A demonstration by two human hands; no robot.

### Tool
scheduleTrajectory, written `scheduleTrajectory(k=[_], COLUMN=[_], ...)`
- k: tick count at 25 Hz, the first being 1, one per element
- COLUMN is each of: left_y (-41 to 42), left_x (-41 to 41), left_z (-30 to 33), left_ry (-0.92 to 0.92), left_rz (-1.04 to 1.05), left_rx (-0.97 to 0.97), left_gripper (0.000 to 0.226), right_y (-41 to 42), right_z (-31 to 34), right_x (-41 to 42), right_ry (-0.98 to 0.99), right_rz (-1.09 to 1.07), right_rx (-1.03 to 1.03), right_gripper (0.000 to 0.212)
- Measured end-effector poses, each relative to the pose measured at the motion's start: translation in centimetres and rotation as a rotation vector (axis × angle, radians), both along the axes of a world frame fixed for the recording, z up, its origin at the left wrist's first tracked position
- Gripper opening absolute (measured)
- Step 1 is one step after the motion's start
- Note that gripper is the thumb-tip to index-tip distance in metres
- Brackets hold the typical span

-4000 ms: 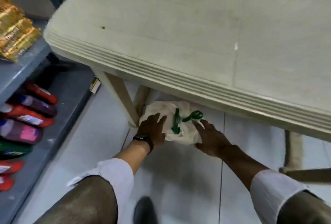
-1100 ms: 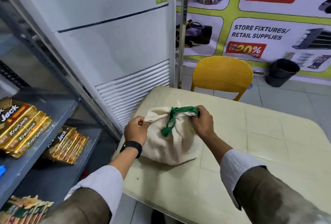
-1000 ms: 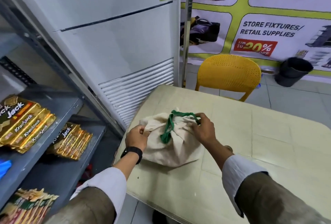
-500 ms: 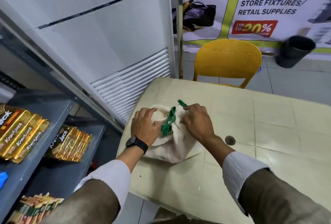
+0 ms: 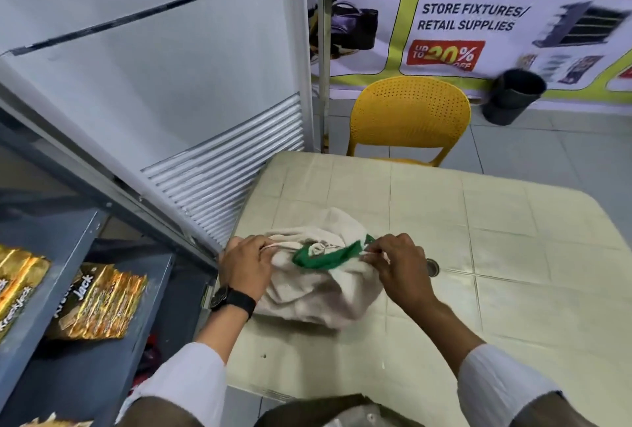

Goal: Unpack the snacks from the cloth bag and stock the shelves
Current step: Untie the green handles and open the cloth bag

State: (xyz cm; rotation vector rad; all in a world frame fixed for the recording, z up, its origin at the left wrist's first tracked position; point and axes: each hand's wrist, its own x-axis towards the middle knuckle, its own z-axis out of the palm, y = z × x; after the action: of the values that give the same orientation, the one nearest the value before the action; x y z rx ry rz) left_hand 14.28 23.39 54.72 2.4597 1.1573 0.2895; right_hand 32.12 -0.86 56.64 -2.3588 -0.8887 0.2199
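The left hand (image 5: pixel 247 266) has its grip pinched shut on the bag's (image 5: pixel 318 286) mouth hem at the left side, fingers curled over the cloth; the right hand (image 5: pixel 393 264) has its grip pinched shut on the hem at the right side, just where the green cord (image 5: pixel 325 257) runs out of its channel; the two grips sit on opposite sides of the mouth, and I judge that this is so they can draw the gathered cloth apart and slacken the cord; the cord lies as a loose green band across the top of the bag, between the hands, and the mouth looks only partly opened, with a little pale lining showing inside the loop; no snack can be seen inside yet; the bag itself lies slumped on the desk (image 5: pixel 478 255), most of its bulk below and between the two grips, near the desk's left front corner; resting it there seems sensible, since the desk carries the weight and frees both hands for the opening; it also keeps the load close to the shelves (image 5: pixel 113 351) on the left, where gold packs (image 5: pixel 99 303) are already stacked; beyond the desk stand a yellow chair (image 5: pixel 408 119) and a black bin (image 5: pixel 514 96), both well apart from the work; the unpacking is at its start, with the mouth to widen before anything comes out
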Motion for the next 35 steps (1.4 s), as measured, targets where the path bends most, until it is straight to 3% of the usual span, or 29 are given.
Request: scheduleTrajectory(k=[5,9,13,17,20,22,26,29,31,33,35], left_y=[-2.8,-2.8,-2.2,-0.6,3.0,5.6,4.7,1.7,-0.1,-1.4,-1.5], left_x=[-1.4,2.2,6.8,6.7,4.3,2.3,1.2,2.8,4.7,7.1,8.6], left_z=[0.1,2.7,3.8,3.3,3.0,2.7,2.1,2.4,2.9,3.0,2.6], left_ry=[0.163,-0.081,0.298,0.15,-0.051,-0.003,0.201,0.022,-0.051,0.123,0.225], left_rz=[-0.001,-0.228,-0.579,-0.441,-0.03,0.11,-0.075,-0.225,-0.335,-0.406,-0.387], left_rx=[-0.072,-0.051,0.026,0.022,-0.064,-0.108,-0.071,0.084,0.062,-0.021,-0.057], left_gripper=[0.008,0.028,0.036,0.021,0.013,0.015,0.017,0.028,0.038,0.048,0.036], right_y=[-0.2,0.6,1.7,0.8,-2.6,-5.0,-5.0,-3.4,-1.9,-0.6,-0.7], right_z=[-1.0,-0.6,-0.1,0.2,-0.3,-1.0,-1.7,-0.7,0.2,0.6,0.9], right_x=[-1.9,-2.7,-3.0,-2.3,-0.3,1.1,0.9,0.2,-0.1,-0.3,-0.1], right_ry=[0.107,-0.097,-0.131,-0.182,-0.162,-0.101,-0.006,0.006,-0.06,-0.177,-0.195], right_rz=[0.002,0.054,0.079,0.095,-0.045,-0.138,-0.024,0.034,0.052,0.101,0.093], right_rx=[0.06,0.07,-0.078,0.021,0.123,0.127,0.13,0.136,-0.006,-0.129,-0.083], right_gripper=[0.013,0.03,0.03,0.032,0.028,0.022,0.029,0.042,0.042,0.032,0.022])
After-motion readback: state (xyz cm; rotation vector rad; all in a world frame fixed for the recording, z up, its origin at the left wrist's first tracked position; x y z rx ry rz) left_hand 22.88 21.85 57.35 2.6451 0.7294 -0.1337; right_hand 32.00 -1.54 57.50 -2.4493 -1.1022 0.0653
